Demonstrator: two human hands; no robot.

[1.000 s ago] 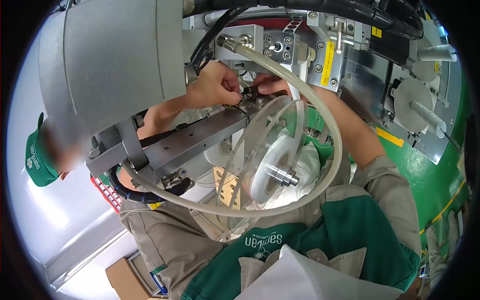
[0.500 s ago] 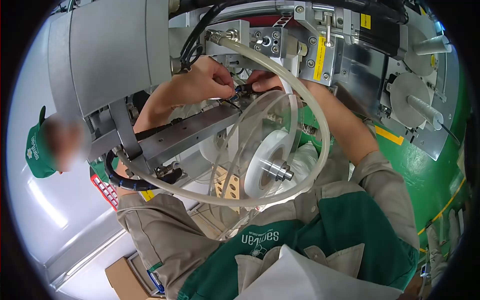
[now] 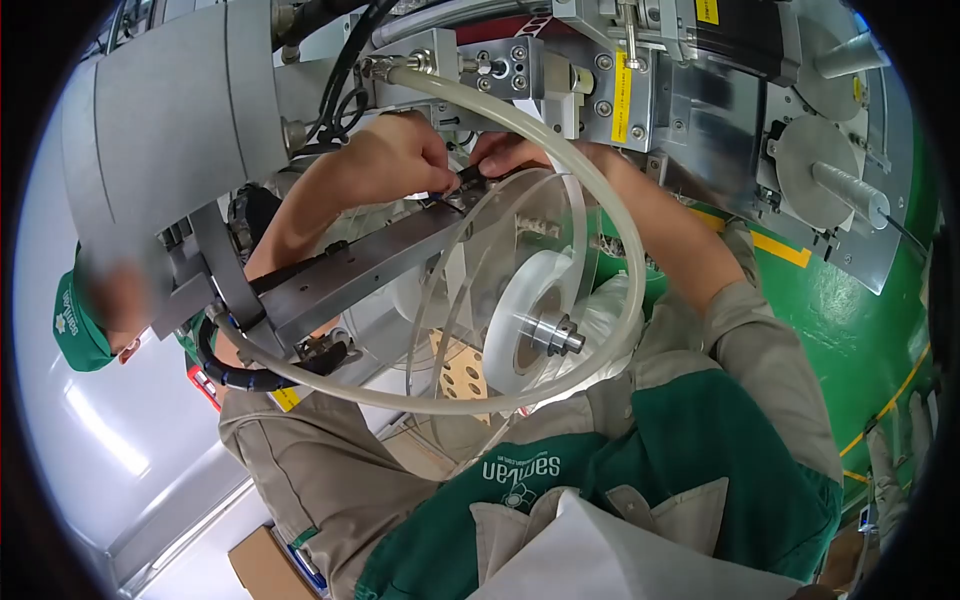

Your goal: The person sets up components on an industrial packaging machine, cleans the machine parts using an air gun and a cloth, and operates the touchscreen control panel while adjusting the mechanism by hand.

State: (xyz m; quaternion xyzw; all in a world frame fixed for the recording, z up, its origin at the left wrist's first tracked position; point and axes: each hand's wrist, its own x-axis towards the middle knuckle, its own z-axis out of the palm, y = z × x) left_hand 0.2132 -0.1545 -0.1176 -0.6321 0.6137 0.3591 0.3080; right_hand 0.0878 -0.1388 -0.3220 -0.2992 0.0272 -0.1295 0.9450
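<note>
Your left hand (image 3: 405,158) is curled, its thumb and fingertips drawn together at the far end of the metal beam (image 3: 370,270); you keep the tips so close to the work that I cannot tell whether they close on anything. Your right hand (image 3: 512,153) comes in from the other side and appears to grasp the dark fitting (image 3: 472,178), which sits at that same end, between your two sets of fingertips.

Watch the thin black cable (image 3: 452,207) just below your left fingers: if you pull or twist with it snagged on the beam's edge, it could kink or strain where it joins. With both hands crowded together, a slip could knock the fitting out of line or scrape a knuckle on metal. Your right forearm also passes beneath the pale hose (image 3: 634,280), so lifting it sharply could tug the hose, and a dropped part could fall among the clear discs (image 3: 452,300) beside the white reel (image 3: 503,325).

Compared with half a second ago, your hands stay together at the beam's end, but the view shifts: the grey housing (image 3: 180,110) sits farther left, and it now cuts across the co-worker's green cap (image 3: 78,325).
</note>
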